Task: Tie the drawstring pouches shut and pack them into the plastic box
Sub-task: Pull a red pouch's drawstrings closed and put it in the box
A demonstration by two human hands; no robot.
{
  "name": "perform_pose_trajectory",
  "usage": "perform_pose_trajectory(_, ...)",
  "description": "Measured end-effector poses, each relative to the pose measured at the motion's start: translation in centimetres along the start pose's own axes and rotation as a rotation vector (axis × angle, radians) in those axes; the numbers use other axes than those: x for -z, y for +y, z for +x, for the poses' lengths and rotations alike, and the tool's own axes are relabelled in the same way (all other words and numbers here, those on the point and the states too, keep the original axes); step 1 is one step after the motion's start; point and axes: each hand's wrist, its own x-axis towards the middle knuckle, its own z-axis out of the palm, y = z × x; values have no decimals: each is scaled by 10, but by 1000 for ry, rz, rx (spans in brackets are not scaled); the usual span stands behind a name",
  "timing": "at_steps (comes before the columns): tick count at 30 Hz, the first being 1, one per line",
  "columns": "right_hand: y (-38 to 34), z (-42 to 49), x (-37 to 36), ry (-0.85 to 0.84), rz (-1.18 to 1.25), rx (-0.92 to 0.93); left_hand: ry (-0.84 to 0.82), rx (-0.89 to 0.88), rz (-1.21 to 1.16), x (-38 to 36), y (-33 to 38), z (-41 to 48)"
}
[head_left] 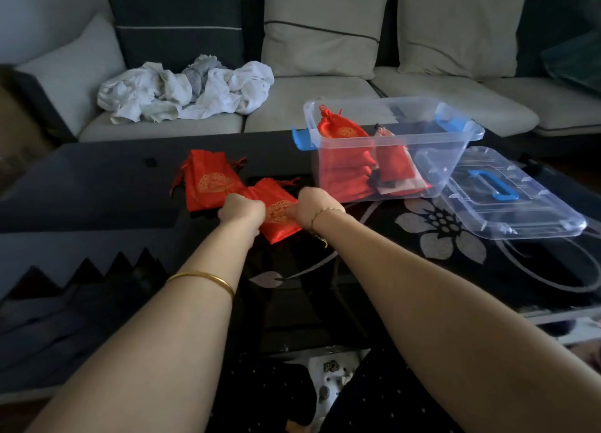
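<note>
The left hand (242, 210) and right hand (313, 206) each grip a side of the red pouch (279, 216) on the table (97, 188), left of the plastic box (455, 159); tying seems underway, and its drawstrings need pulling tight next.

The plastic box (422, 159) stands open-topped, free to enter from above; upright red pouches (344, 159) fill its left half, its right half is bare. The lid (520, 205) lies flat just right of it, taking up that stretch of counter (97, 185). A stack of pouches (208, 185) lies just left of the flat pouch (279, 214) that the left grip (242, 210) and right grip (313, 205) hold, near the box's front left corner. Bare counter spreads left and toward the person.
</note>
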Motion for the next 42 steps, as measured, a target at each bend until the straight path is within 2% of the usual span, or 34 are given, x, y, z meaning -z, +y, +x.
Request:
perform_pose_trajectory(4, 0, 7, -8, -2, 88, -52, -137, 57, -93, -3, -3, -5)
perform_pose_trajectory(12, 9, 0, -9, 61, 311, 46, -135, 149, -404, 9, 2, -10)
perform_pose_trajectory(14, 12, -4, -6, 70, 331, 82, -136, 121, -453, 12, 8, -12)
perform_pose_trajectory(18, 21, -15, 8, 21, 353, 109, -168, -73, -454, 13, 22, -20)
perform_pose_trajectory(22, 38, -23, 24, -35, 486, 24, -313, -130, -457, 11, 26, -30)
perform_pose_trajectory(25, 50, -28, 36, 47, 609, -94, -495, -165, -420, 8, 25, -38)
perform_pose_trajectory(27, 57, -33, 42, 144, 680, -82, -565, -176, -380, 7, 24, -41)
perform_pose_trajectory(37, 65, -38, 40, 132, 773, -45, -656, -153, -273, 10, 21, -44)
perform_pose_trajectory(42, 67, -36, 41, 153, 720, -40, -656, -120, -352, 16, 23, -40)
